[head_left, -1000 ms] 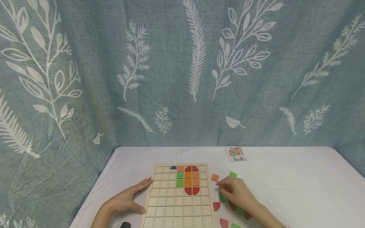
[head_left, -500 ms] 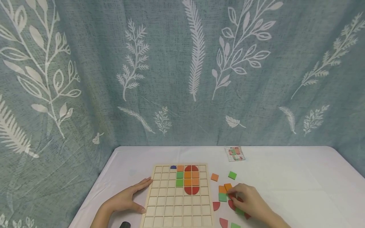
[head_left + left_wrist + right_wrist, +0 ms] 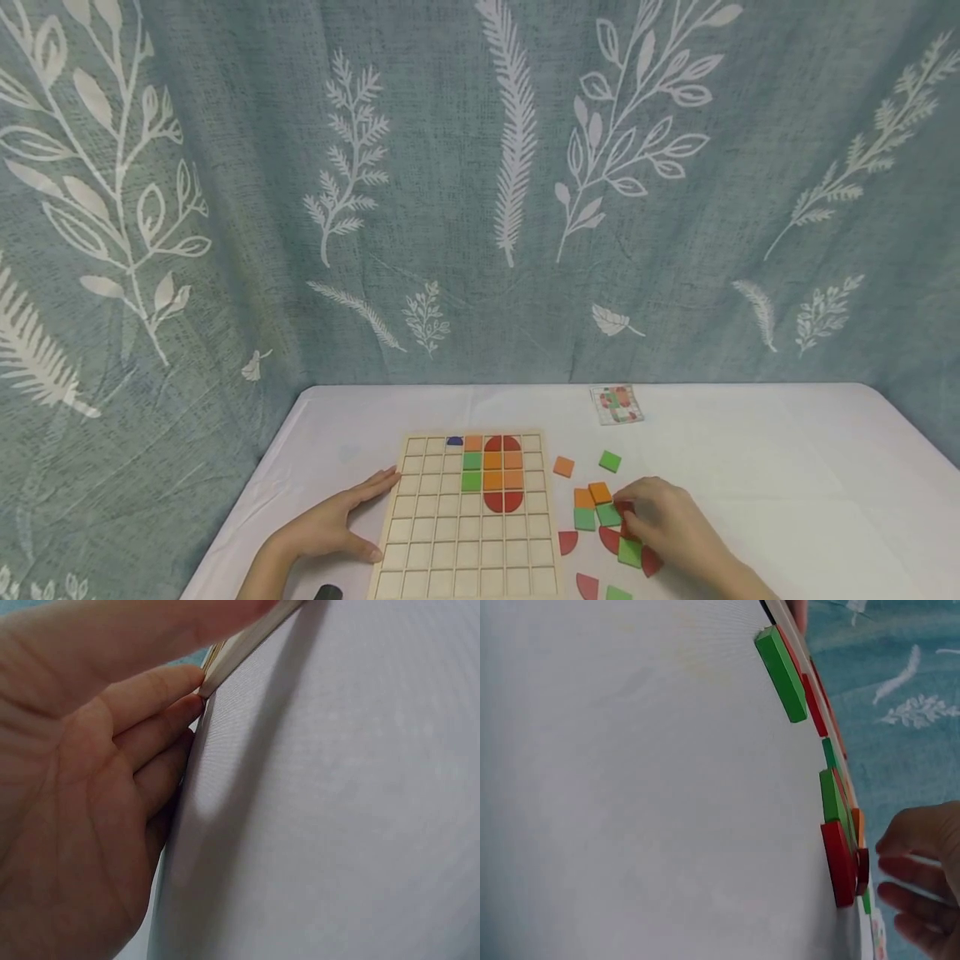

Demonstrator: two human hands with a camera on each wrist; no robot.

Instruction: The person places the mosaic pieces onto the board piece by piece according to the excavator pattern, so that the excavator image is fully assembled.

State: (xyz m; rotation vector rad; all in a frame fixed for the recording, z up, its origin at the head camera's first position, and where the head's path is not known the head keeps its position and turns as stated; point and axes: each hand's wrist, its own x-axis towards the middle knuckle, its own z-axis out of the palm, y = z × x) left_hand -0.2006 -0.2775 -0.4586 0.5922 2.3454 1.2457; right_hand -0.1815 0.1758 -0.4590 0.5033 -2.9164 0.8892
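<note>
The left hand [image 3: 337,521] lies at the left edge of the wooden grid board [image 3: 435,532], fingers and thumb spread and touching its side; in the left wrist view the fingertips of that hand [image 3: 97,772] meet the board's edge. Beside the board's right side, the right hand [image 3: 671,525] hovers over loose tiles, thumb and index finger bent around a partly covered red tile [image 3: 624,507]. From the right wrist, this hand [image 3: 926,874] appears with fingers loosely bent, a small gap from a dark red tile [image 3: 863,871]. No tile shows between the fingertips there.
Near the right hand lie orange tiles [image 3: 600,492], green tiles [image 3: 630,552] and red quarter-round tiles [image 3: 568,542]. Colored tiles fill several cells of the board's upper part. A pattern card [image 3: 617,404] lies at the back. A black object [image 3: 328,592] sits by the left forearm.
The right hand has moved rightward and slightly down across the loose tiles, uncovering orange and green ones. The left hand stays put at the board.
</note>
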